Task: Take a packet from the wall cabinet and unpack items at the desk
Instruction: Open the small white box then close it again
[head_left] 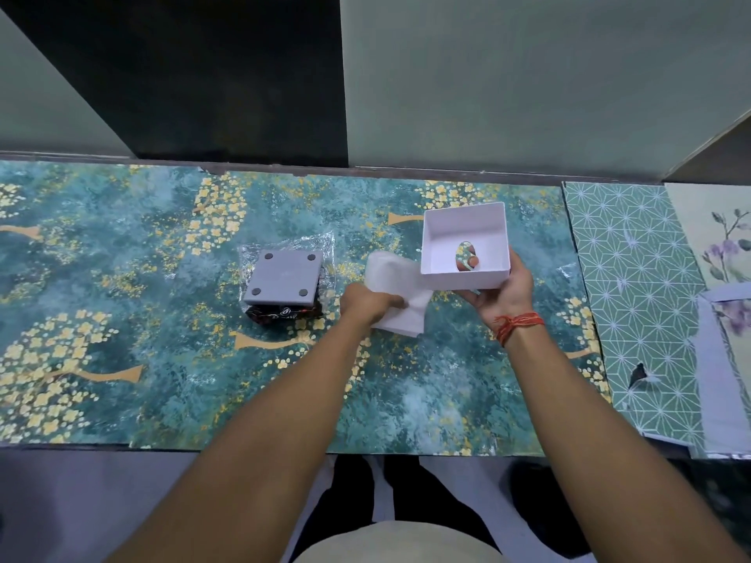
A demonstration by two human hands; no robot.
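Observation:
My right hand (502,292) holds a white open box (463,241) from underneath, tilted so its inside faces me; an oval hole in its bottom shows a fingertip. My left hand (365,304) is closed on a white sheet of paper (400,294) just left of the box, above the desk. On the desk to the left lies a grey square device (284,280), its underside up with four dark round feet, resting on clear plastic wrap (321,243) and a dark packet (284,312).
The desk is covered with a teal floral mat (142,319); a green geometric sheet (638,298) and a pale flower print (727,253) lie at the right. A dark panel (195,75) and a grey wall stand behind the desk.

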